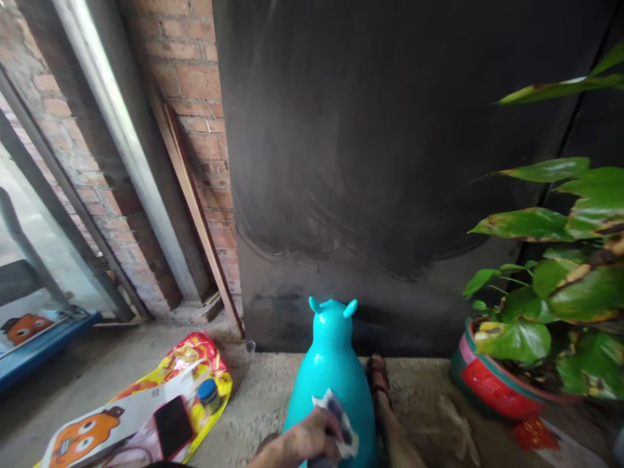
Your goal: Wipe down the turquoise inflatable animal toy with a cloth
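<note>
A turquoise inflatable toy animal (331, 364) with two small ears stands upright on the concrete floor, facing a dark panel. My left hand (305, 442) rests against the toy's lower back. It is closed on a small white and grey cloth (341, 422), which it presses to the toy's surface. My right hand is out of view. My leg, with a brown sandal (377, 374) on the foot, stretches along the toy's right side.
A dark smeared panel (390, 162) and a brick wall (195, 65) close the far side. A red pot (487, 383) with a leafy plant stands right. On the left lie a yellow-red printed bag (185, 364), a phone (173, 426) and a blue-capped jar (209, 393).
</note>
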### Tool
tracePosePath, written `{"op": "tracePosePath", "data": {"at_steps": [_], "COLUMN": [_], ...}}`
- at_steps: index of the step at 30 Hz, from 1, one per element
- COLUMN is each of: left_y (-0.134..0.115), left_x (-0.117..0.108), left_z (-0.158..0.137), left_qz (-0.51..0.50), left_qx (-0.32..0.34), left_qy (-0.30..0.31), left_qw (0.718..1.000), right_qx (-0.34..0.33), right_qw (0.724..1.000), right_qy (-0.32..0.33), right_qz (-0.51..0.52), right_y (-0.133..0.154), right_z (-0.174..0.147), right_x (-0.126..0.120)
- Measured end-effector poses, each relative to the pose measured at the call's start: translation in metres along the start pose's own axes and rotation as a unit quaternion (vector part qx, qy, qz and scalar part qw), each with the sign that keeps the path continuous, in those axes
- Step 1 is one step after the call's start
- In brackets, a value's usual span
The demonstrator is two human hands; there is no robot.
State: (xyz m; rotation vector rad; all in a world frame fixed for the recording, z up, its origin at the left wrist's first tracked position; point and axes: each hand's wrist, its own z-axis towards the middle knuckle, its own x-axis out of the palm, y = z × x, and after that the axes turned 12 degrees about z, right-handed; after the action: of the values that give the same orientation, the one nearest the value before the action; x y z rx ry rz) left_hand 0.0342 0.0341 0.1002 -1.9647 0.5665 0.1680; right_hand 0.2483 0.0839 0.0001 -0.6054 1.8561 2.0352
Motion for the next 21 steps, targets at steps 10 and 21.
{"op": "tracePosePath", "data": {"at_steps": [10,21], "left_y": [-0.043,-0.057], "left_x": [-0.045,-0.017], "left_z": [0.061,0.024], "left_qz": [0.065,0.086], "left_qx": [0.061,0.081], "left_qy": [-0.182,-0.073], "left_qw": [0.979,0.99], "right_qx": [-0.003,-0.021], "right_qw": [0.996,0.999], "right_qy": [-0.065,-0.035], "right_qz": [0.059,0.011], "right_y": [0.035,0.041], "right_z": [0.031,0.014], "right_x": [0.003,0.01]}}
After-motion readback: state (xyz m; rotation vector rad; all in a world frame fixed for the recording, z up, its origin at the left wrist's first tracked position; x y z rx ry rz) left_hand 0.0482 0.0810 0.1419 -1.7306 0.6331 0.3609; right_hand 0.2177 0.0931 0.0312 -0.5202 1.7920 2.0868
